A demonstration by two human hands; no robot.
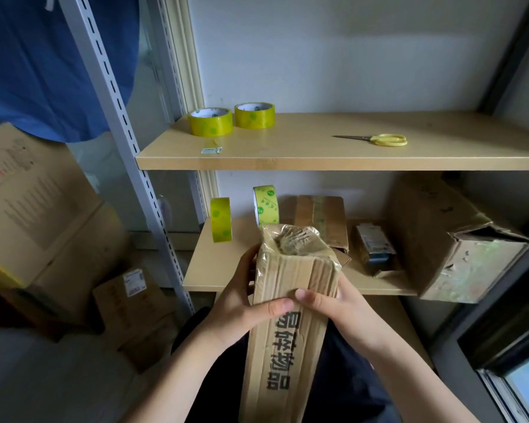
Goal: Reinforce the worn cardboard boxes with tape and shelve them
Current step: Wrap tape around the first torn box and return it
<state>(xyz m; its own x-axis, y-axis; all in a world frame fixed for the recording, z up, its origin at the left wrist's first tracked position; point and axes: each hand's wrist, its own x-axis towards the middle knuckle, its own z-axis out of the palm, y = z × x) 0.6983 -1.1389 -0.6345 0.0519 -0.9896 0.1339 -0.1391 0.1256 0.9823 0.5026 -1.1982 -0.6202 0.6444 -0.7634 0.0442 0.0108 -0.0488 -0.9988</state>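
Currently a long, narrow cardboard box [287, 325] is held upright-tilted in front of the lower shelf [223, 270], gripped on both sides: the left hand [245, 303] is curled round its left edge with the thumb laid across the printed face, and the right hand [327, 300] is wrapped round its right edge, thumb likewise on the face. The far end of the box is seen covered with glossy, wrinkled clear tape [300, 239], so the reinforcing of this end is judged done or nearly done; pressing-down or inspection appears to be the step in hand. Two tape rolls [235, 119] lie flat on the upper shelf [318, 154], with yellow-handled scissors [382, 139] well apart to the right. Two further rolls [242, 218] stand on edge on the lower shelf, beside a taped flat box [318, 221] and a crushed larger box [458, 239]. Next, either the near end must be checked, which is hidden below the frame, or the box is to be shelved; free room on the lower shelf looks tight, so the upper shelf is judged the easier place.
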